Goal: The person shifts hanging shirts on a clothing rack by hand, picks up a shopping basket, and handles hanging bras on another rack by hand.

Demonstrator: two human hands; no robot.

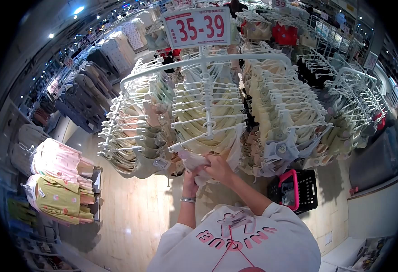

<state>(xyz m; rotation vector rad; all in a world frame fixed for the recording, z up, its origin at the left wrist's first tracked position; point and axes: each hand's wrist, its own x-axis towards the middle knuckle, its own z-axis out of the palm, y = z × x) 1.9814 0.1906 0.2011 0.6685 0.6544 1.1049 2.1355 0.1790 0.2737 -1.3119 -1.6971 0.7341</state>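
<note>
At the front of the rack's middle row hangs a pale pinkish-white bra (194,159), its hanger's near end at the left. My left hand (190,182), with a band on its wrist, grips the bra's lower part from the left. Closed on the same bra from the right is my right hand (218,167), close beside the left one. Their fingertips are partly hidden by the fabric. Directly behind, cream and pale yellow bras (208,109) hang closely packed on white hangers.
A white rack frame (248,57) carries a price sign (198,28) reading 35-39. More bras (282,113) fill the right row. A black basket with a pink handle (305,190) stands on the floor at right. Pink pajamas (58,158) hang at left above the wooden floor (135,217).
</note>
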